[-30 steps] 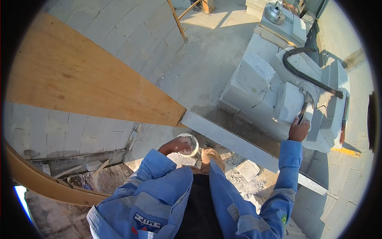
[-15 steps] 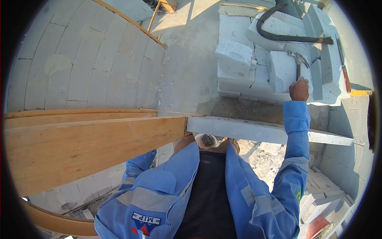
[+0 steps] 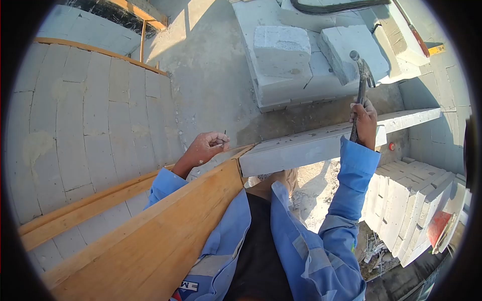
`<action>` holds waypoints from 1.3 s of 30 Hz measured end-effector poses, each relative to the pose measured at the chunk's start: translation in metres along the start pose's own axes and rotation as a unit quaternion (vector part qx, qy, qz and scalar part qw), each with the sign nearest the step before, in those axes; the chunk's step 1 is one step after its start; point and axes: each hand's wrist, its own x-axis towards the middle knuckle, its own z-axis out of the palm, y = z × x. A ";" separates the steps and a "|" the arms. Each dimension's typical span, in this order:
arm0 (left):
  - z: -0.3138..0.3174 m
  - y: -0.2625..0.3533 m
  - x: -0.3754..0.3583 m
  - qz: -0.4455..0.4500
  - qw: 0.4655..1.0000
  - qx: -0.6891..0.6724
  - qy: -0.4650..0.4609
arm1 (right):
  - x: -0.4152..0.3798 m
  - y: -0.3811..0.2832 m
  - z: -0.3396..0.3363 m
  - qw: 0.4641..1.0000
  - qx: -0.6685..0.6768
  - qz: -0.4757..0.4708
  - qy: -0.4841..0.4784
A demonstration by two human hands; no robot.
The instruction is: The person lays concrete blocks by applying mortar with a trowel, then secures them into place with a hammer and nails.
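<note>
My right hand [image 3: 366, 122] is wrapped round the handle of a claw hammer [image 3: 362, 75], its head up, above the right part of a long pale block beam [image 3: 296, 149]. My left hand [image 3: 207, 147] is closed in a pinch beyond the wooden board [image 3: 150, 228]. A small, thin dark nail [image 3: 225, 133] sticks up from its fingertips. The board's end meets the left end of the block beam, just right of my left hand.
White blocks [image 3: 282, 45] are piled ahead, with a bundle of dark wires [image 3: 336, 7] on top. A red-handled tool [image 3: 419, 40] lies at far right. More blocks [image 3: 406, 200] are stacked lower right. A block wall [image 3: 95, 120] stands left.
My right hand has lifted the hammer off the block and brought it nearer. My left hand has come up into view, pinching the nail. The view has turned and shifted.
</note>
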 end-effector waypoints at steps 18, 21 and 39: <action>0.064 0.047 0.084 0.220 0.864 0.262 -0.370 | -0.238 0.034 0.056 0.964 0.148 0.167 0.145; 0.062 0.056 0.085 0.201 0.845 0.312 -0.385 | -0.266 0.049 0.065 0.974 0.103 0.166 0.113; 0.065 0.038 0.083 0.192 0.842 0.304 -0.402 | -0.333 0.081 0.094 0.981 -0.165 0.093 0.049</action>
